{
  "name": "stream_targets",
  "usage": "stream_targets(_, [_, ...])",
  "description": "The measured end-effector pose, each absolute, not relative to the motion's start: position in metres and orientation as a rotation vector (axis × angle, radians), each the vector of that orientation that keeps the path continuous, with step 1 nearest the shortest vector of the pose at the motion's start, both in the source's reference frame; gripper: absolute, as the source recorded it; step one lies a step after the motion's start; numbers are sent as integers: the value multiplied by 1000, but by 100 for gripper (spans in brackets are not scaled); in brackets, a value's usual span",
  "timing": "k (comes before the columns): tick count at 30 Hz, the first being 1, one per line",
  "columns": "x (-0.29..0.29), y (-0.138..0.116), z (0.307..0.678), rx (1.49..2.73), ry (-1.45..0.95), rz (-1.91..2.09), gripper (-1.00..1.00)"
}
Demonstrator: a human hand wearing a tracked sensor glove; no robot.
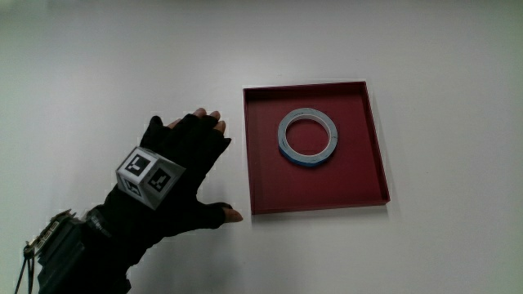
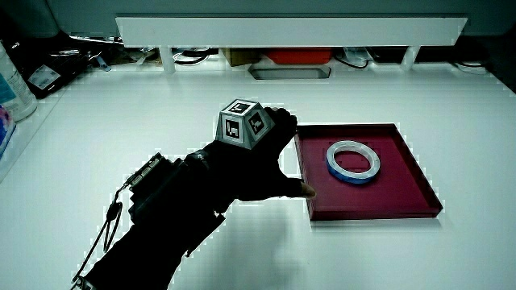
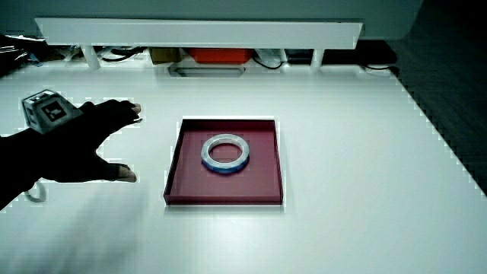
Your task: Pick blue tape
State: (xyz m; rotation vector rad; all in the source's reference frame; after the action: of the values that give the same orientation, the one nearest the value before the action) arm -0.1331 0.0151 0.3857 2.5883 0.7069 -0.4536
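A roll of blue tape [image 1: 308, 137] lies flat in a dark red square tray [image 1: 270, 193]; both side views show the tape [image 2: 353, 162] [image 3: 226, 154] in the tray [image 2: 401, 205] [image 3: 183, 186]. The gloved hand [image 1: 181, 167] rests over the white table beside the tray, apart from the tape. Its fingers are spread and hold nothing, the thumb close to the tray's nearer corner. A patterned cube [image 1: 149, 175] sits on the hand's back. In both side views the hand [image 2: 258, 165] [image 3: 72, 148] stays outside the tray.
The white table [image 1: 122, 57] stretches around tray and hand. A low white partition [image 2: 290, 31] runs along the table's edge farthest from the person, with cables and boxes under it. A bottle-like object [image 2: 12, 89] stands at the table's edge.
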Motion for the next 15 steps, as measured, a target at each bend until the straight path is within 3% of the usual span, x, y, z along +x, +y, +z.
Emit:
stream_targets(12, [-97,0,403,2520,786,-576,0])
stream_targets(15, [-96,-7,448,2408,731,-856,0])
